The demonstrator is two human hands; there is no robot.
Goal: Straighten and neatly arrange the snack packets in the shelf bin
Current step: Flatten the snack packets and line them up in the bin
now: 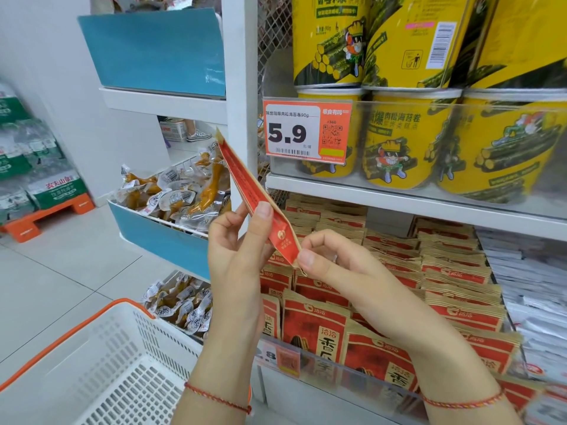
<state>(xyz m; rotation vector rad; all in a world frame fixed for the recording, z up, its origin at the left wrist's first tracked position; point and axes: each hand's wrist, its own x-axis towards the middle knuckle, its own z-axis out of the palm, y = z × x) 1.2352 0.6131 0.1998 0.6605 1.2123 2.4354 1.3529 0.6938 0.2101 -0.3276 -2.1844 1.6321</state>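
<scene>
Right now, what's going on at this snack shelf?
A person holds one red and tan snack packet edge-on in front of the shelves. The left hand pinches its middle, and the right hand pinches its lower corner. Below, the shelf bin holds rows of matching packets standing upright. A white basket sits lower left.

Packet (259, 204) in both hands above shelf bin (399, 372), basket (101, 363) at left
</scene>
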